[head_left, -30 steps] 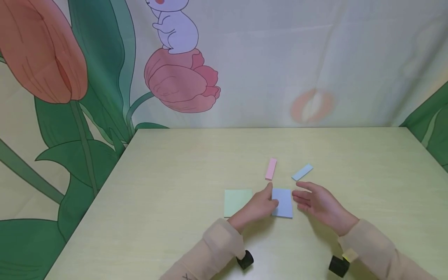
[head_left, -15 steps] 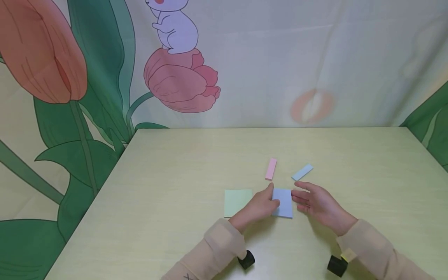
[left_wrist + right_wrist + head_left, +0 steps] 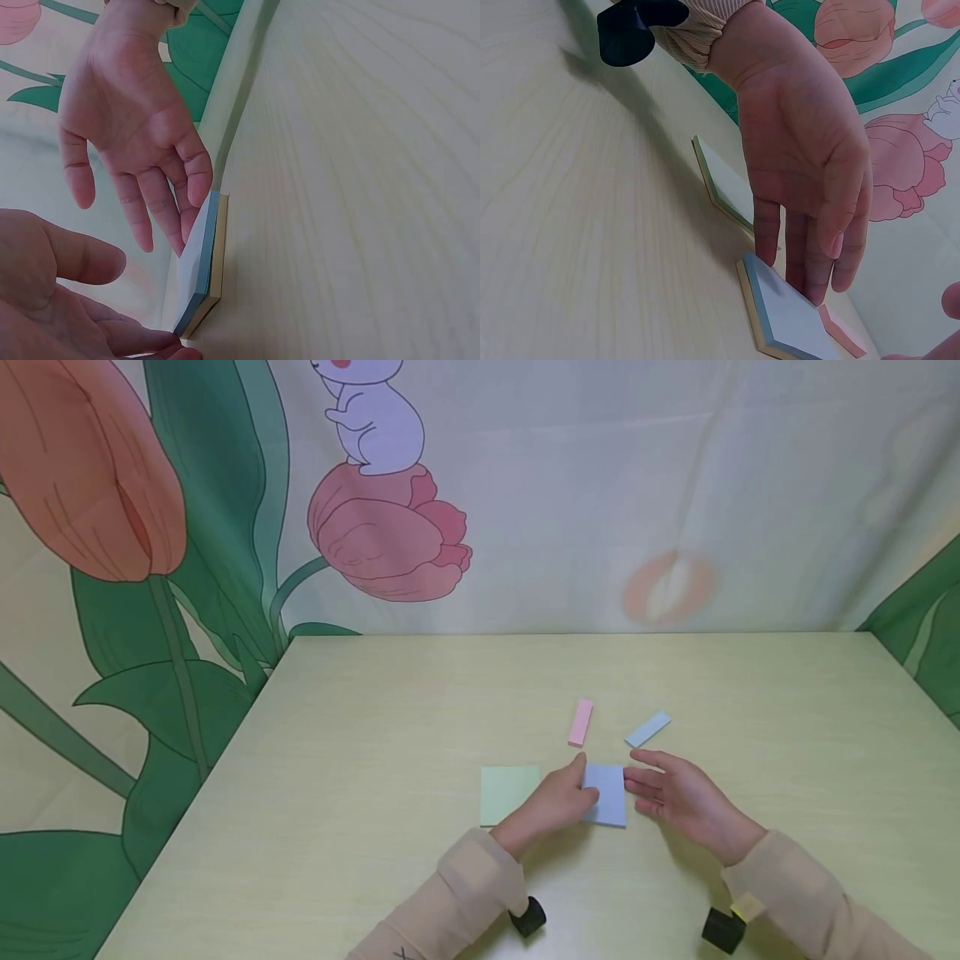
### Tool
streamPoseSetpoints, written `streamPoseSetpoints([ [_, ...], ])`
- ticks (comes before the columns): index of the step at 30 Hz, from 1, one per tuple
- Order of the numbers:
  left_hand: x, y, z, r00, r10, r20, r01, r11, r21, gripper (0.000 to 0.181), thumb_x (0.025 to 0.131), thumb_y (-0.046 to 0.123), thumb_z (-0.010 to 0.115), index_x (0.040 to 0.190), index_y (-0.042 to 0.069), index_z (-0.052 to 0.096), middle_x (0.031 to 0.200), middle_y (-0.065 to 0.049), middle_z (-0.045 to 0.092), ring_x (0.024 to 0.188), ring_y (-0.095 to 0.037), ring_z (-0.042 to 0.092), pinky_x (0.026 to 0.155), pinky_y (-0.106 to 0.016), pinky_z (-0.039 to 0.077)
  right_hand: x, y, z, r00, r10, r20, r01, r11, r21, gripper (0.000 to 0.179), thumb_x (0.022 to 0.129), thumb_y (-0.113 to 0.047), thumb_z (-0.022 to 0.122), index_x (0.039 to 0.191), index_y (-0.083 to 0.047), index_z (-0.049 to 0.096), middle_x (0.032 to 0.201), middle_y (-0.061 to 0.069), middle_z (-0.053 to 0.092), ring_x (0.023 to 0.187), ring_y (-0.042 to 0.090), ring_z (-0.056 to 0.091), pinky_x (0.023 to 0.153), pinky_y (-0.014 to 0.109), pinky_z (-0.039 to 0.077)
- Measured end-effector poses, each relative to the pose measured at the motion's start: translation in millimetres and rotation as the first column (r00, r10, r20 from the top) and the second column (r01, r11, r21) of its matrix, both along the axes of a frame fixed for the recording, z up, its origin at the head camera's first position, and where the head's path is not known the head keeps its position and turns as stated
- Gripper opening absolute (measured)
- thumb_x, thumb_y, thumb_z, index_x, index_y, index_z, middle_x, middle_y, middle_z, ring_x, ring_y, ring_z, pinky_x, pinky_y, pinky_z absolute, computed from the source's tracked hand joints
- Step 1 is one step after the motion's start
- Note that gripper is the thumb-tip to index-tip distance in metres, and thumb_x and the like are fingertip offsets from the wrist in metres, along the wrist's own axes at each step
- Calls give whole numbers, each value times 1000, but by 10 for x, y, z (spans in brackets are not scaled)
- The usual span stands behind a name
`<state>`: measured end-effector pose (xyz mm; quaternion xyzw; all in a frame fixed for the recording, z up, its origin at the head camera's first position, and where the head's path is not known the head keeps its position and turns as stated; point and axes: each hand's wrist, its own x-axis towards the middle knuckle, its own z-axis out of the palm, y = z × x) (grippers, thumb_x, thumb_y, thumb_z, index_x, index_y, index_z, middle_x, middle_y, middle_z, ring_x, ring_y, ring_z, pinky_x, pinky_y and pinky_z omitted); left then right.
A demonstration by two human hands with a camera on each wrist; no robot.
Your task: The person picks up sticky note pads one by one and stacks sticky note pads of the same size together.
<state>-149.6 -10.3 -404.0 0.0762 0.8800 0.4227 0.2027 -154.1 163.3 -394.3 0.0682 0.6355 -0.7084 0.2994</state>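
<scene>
A blue sticky note pad lies flat on the table, on top of a cream-coloured layer that shows along its side in the left wrist view. My left hand stands at the pad's left edge, its straight fingers against that edge and the thumb reaching over the top. Opposite it, my right hand has its extended fingertips right at the pad's right edge, thumb held apart. Neither hand curls round the pad. Behind my left wrist sits a green sticky note pad, partly hidden by that hand.
Beyond the hands lie a narrow pink pad and a narrow light blue pad, set at different angles. The pale wooden table ends at a printed cloth with tulips and a rabbit. A small black device hangs by each cuff.
Over the last second both hands have edged very slightly toward each other at the blue sticky note pad. In the latest half second they have stayed almost still.
</scene>
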Motion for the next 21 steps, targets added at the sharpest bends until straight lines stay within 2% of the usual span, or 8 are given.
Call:
streamPoseSetpoints([
  [15,6,-6,-13,1000,9,16,-9,1000,22,56,90,16,40,140,3,18,145,-9,24,127,-15,31,102,-35,30,1,29,-14,1000,-5,-11,5,1000,-16,57,95,-34,30,141,-5,11,145,23,13,125,27,28,93,31,35],
  [19,4,-12,-13,1000,23,-5,-23,998,56,55,89,12,40,139,2,20,143,-9,29,122,-15,35,98,-34,33,-21,36,-11,999,-21,-26,22,1000,2,58,94,-36,32,140,-5,14,145,21,15,122,24,32,95,32,34],
  [21,-3,-15,-14,999,51,-11,-50,995,87,54,88,11,39,139,3,21,142,-9,30,121,-16,37,97,-34,34,-43,42,-7,999,-31,-38,31,999,9,57,94,-36,32,139,-5,15,144,20,17,118,21,37,94,32,34],
])
